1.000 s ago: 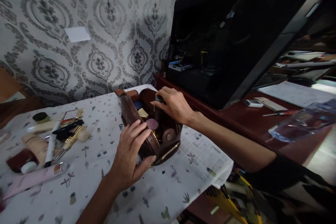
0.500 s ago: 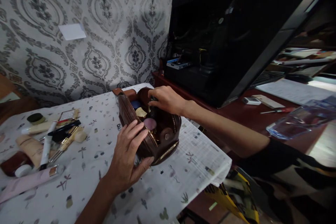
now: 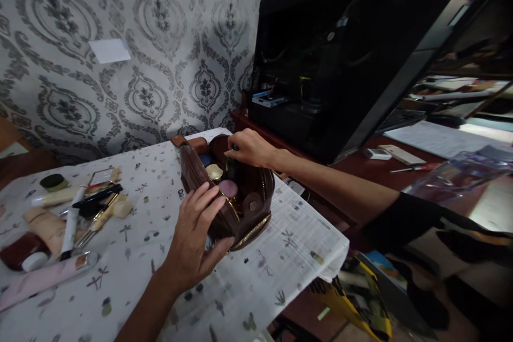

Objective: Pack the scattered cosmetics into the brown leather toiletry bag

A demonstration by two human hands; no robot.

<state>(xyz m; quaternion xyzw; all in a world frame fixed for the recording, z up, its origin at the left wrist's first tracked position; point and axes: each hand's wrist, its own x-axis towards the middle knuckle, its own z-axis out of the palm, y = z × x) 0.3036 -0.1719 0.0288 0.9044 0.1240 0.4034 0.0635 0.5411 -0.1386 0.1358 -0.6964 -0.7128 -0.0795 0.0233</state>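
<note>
A brown leather pouch (image 3: 246, 208) stands open on the white patterned tablecloth (image 3: 132, 272). Inside it I see a gold cap (image 3: 214, 171), a pink round lid (image 3: 228, 188) and a blue item (image 3: 206, 160). My left hand (image 3: 196, 238) grips the pouch's near side, fingers curled over its rim. My right hand (image 3: 246, 148) reaches into the pouch from the far side, fingertips pinched on a small dark object that is mostly hidden.
A heap of cosmetics (image 3: 72, 208) with tubes, pencils and a dark compact lies at the table's left. A dark red desk (image 3: 360, 171) with a black monitor (image 3: 344, 48), papers and a plastic bag (image 3: 457, 176) stands to the right. Patterned wallpaper is behind.
My right hand has pushed the dark object lower into the pouch and shifted slightly left. My left hand keeps its hold on the pouch. The view has drifted a little.
</note>
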